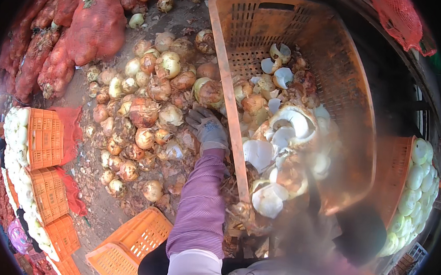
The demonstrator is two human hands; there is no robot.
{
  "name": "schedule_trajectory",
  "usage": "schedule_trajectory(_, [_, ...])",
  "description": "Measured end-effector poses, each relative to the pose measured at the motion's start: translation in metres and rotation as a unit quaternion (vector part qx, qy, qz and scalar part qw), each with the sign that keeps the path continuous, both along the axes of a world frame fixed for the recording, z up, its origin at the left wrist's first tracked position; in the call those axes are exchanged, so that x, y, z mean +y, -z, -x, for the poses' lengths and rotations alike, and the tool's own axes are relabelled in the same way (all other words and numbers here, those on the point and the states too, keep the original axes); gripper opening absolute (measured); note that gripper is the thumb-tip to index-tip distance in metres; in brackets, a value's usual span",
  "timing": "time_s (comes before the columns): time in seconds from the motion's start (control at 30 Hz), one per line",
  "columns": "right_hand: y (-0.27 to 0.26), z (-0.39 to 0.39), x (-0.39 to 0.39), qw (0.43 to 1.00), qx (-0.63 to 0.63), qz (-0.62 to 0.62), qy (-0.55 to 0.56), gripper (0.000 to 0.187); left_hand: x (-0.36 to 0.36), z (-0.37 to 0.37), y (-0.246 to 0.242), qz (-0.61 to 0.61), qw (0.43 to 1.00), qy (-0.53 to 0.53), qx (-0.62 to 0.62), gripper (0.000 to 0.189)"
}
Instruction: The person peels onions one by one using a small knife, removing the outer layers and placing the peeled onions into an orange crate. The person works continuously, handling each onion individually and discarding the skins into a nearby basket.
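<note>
My left hand point(207, 127), in a pale work glove below a purple ribbed sleeve, reaches into a heap of unpeeled onions point(143, 111) on the ground. It lies close beside the left rim of a big orange plastic crate point(229, 96). The fingers touch or nearly touch onions and dry skins; what is under the palm is hidden. Inside the crate are onion skins and thick white peeled layers point(259, 153). My right hand cannot be made out, as the lower right of the view is badly blurred.
Red mesh sacks of onions point(96, 19) lie at the upper left. Stacked orange crates point(46, 138) with peeled onions point(17, 131) line the left side. Another orange crate point(133, 238) lies near my legs, and a crate of peeled onions point(412, 193) stands at right.
</note>
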State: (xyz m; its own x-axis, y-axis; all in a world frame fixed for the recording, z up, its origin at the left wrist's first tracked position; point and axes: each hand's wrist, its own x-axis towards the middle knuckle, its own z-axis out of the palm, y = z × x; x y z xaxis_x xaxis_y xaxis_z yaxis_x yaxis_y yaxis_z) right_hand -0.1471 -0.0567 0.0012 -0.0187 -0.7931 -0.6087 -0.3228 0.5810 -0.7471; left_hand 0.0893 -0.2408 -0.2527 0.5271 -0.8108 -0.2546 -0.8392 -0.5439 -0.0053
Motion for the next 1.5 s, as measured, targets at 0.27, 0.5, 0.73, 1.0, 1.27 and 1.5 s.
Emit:
schedule_trajectory(0.27, [0.026, 0.02, 0.026, 0.993, -0.105, 0.054, 0.006, 0.028, -0.003, -0.033, 0.017, 0.054, 0.996, 0.063, 0.019, 0.055])
schedule_trajectory(0.5, [0.026, 0.019, 0.014, 0.945, 0.051, 0.281, -0.159, 0.03, 0.018, -0.062, -0.062, 0.151, 0.972, -0.028, 0.176, 0.058])
schedule_trajectory(0.73, [0.018, 0.0, 0.014, 0.978, -0.042, 0.204, -0.009, 0.025, 0.053, -0.082, -0.109, 0.148, 0.962, -0.074, 0.217, 0.053])
schedule_trajectory(1.0, [0.019, 0.005, 0.023, 0.955, 0.088, 0.264, -0.101, 0.024, 0.036, -0.046, -0.056, 0.132, 0.971, -0.023, 0.2, 0.07])
schedule_trajectory(1.27, [0.014, 0.013, -0.001, 0.76, 0.294, 0.444, -0.371, 0.019, -0.011, -0.058, -0.02, 0.02, 0.973, -0.039, 0.225, 0.066])
schedule_trajectory(1.5, [0.027, 0.019, 0.007, 0.812, 0.204, 0.445, -0.319, 0.024, 0.033, -0.05, -0.049, 0.26, 0.848, -0.154, 0.435, 0.076])
